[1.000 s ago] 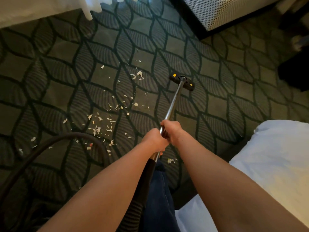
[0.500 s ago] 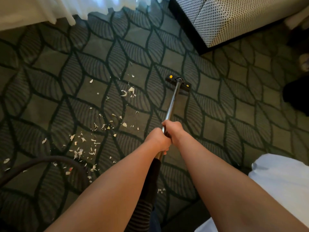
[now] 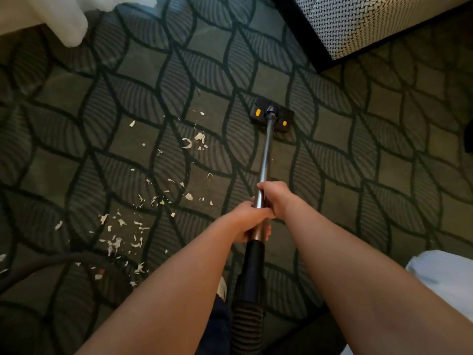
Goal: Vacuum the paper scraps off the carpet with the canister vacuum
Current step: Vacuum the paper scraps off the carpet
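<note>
the dark green carpet with its leaf-and-square pattern [image 3: 384, 149] is filling the whole floor in front of the person. a piece of furniture covered in black-and-white woven fabric [image 3: 371, 24] is sitting at the far right, a white curtain hem [image 3: 64, 19] is hanging down at the far left, and white bedding [image 3: 445, 275] is poking in near the person's right arm. the black ribbed vacuum hose [image 3: 247, 324] is running up between both forearms into a shiny metal wand [image 3: 266, 155], which is slanting down and away to the floor. the left hand [image 3: 249, 219] is wrapping its fingers round the wand just above the black cuff, and the right hand [image 3: 275, 198] is curling round it just ahead, the two hands touching. the flat black floor head with two yellow buttons [image 3: 272, 117] is resting on bare carpet, off to the right of the mess. the small white paper scraps [image 3: 115, 242] are lying scattered across the carpet to the left of the wand, thickest near the person's left arm.
</note>
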Demonstrator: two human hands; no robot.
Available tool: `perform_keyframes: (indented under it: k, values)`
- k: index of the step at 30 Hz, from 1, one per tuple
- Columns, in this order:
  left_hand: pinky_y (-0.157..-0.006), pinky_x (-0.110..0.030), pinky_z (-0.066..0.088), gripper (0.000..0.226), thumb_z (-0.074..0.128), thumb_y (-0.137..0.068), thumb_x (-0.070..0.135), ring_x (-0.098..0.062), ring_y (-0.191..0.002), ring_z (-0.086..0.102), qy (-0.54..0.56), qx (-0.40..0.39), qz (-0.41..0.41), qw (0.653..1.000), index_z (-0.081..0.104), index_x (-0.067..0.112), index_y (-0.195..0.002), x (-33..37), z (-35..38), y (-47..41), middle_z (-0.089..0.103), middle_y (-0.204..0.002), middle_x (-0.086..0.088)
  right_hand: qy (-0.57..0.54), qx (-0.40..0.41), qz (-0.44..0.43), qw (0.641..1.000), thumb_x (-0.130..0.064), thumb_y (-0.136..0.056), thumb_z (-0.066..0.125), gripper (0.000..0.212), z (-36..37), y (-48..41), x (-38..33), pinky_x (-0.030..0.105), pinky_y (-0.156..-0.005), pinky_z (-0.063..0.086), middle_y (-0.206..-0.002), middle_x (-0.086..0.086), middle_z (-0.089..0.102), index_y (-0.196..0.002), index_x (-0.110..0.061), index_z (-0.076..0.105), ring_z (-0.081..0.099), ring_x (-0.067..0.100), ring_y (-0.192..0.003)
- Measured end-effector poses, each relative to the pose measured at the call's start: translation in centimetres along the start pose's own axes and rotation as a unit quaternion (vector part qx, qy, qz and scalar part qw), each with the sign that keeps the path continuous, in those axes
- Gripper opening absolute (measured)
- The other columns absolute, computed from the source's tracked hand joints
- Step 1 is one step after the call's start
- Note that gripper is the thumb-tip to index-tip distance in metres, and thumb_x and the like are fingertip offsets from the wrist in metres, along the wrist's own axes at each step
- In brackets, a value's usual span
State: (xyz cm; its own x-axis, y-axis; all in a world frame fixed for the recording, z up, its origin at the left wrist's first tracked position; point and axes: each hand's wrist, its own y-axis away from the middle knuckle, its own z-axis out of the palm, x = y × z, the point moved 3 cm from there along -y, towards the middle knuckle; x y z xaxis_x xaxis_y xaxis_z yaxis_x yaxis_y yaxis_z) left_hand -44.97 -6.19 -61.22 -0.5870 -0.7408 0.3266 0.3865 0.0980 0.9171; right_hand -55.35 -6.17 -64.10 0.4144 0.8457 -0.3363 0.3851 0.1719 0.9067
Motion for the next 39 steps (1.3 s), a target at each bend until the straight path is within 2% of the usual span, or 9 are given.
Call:
perform_keyframes:
  k: [5,7,10,17,21,27,32,35,39]
  values:
    - [-0.047,-0.026,0.049,0.041,0.055,-0.095,0.039,-0.016,-0.045,0.055,0.133,-0.001,-0.075,0.988,0.055,0.007,-0.120,-1.7,1.5,0.9,0.056,-0.060,-0.007,-0.011,-0.029,0.024,0.999,-0.015,-0.102,0.048,0.037,0.0,0.4,0.6,0.041,-0.067,0.059,-0.107,0.016,0.059,-0.138,-0.006,0.041,0.067,0.024,-0.082]
    - [-0.040,-0.021,0.045,0.056,0.045,-0.096,0.056,-0.015,-0.040,0.050,0.184,0.015,-0.105,0.977,0.055,0.008,-0.122,-1.8,1.9,0.7,0.052,-0.059,-0.006,-0.022,-0.057,0.023,0.998,-0.011,-0.102,0.046,0.060,-0.1,0.6,0.5,0.041,-0.072,0.059,-0.115,0.013,0.050,-0.155,-0.024,0.020,0.064,0.026,-0.090]
    - [-0.037,-0.020,0.043,0.062,0.039,-0.095,0.063,-0.013,-0.039,0.048,0.197,0.016,-0.120,0.973,0.052,0.010,-0.122,-1.8,2.4,1.0,0.050,-0.065,-0.007,-0.015,-0.079,0.018,0.997,-0.010,-0.103,0.043,0.072,-0.3,0.9,0.4,0.037,-0.069,0.056,-0.125,0.013,0.045,-0.157,-0.038,0.004,0.060,0.024,-0.087]
    - [-0.036,-0.018,0.042,0.065,0.039,-0.094,0.065,-0.012,-0.037,0.047,0.185,-0.002,-0.126,0.975,0.053,0.009,-0.125,-2.4,2.7,3.3,0.051,-0.061,-0.005,0.024,-0.066,0.022,0.997,-0.014,-0.100,0.049,0.066,-0.7,2.6,1.2,0.038,-0.078,0.057,-0.119,0.017,0.057,-0.155,-0.030,0.017,0.061,0.024,-0.089]
    - [-0.034,-0.019,0.041,0.068,0.041,-0.094,0.066,-0.012,-0.036,0.047,0.178,-0.008,-0.127,0.976,0.053,0.007,-0.126,-3.8,2.3,5.1,0.050,-0.057,-0.005,0.024,-0.069,0.021,0.997,-0.013,-0.099,0.049,0.076,0.1,4.6,2.5,0.039,-0.079,0.056,-0.116,0.016,0.055,-0.156,-0.038,0.007,0.060,0.024,-0.090]
    - [-0.034,-0.019,0.042,0.058,0.040,-0.096,0.063,-0.012,-0.036,0.047,0.154,-0.022,-0.135,0.979,0.051,0.007,-0.105,-6.7,1.3,8.0,0.050,-0.054,-0.005,0.029,-0.072,0.024,0.997,-0.014,-0.100,0.049,0.076,1.2,7.4,5.5,0.043,-0.087,0.057,-0.118,0.017,0.056,-0.157,-0.036,0.004,0.064,0.028,-0.103]
    - [-0.035,-0.021,0.042,0.056,0.039,-0.096,0.063,-0.012,-0.037,0.046,0.122,-0.028,-0.153,0.980,0.050,0.009,-0.089,-9.5,-0.4,10.4,0.050,-0.053,-0.004,0.036,-0.083,0.033,0.995,-0.014,-0.102,0.047,0.063,2.9,9.8,8.1,0.038,-0.067,0.057,-0.114,0.015,0.054,-0.155,-0.029,0.017,0.061,0.023,-0.088]
    - [-0.035,-0.020,0.042,0.055,0.039,-0.096,0.062,-0.011,-0.037,0.045,0.117,-0.026,-0.159,0.980,0.049,0.009,-0.089,-11.3,-1.1,11.8,0.049,-0.054,-0.003,0.044,-0.066,0.037,0.996,-0.015,-0.102,0.049,0.055,3.9,11.0,9.9,0.036,-0.069,0.057,-0.111,0.013,0.055,-0.151,-0.024,0.025,0.062,0.022,-0.088]
    - [-0.035,-0.019,0.042,0.053,0.039,-0.097,0.059,-0.012,-0.036,0.044,0.112,-0.022,-0.159,0.981,0.048,0.009,-0.085,-13.4,-1.8,13.2,0.047,-0.052,-0.004,0.063,-0.054,0.046,0.996,-0.017,-0.102,0.049,0.036,5.1,12.5,12.0,0.034,-0.058,0.054,-0.106,0.012,0.056,-0.136,-0.016,0.039,0.064,0.022,-0.085]
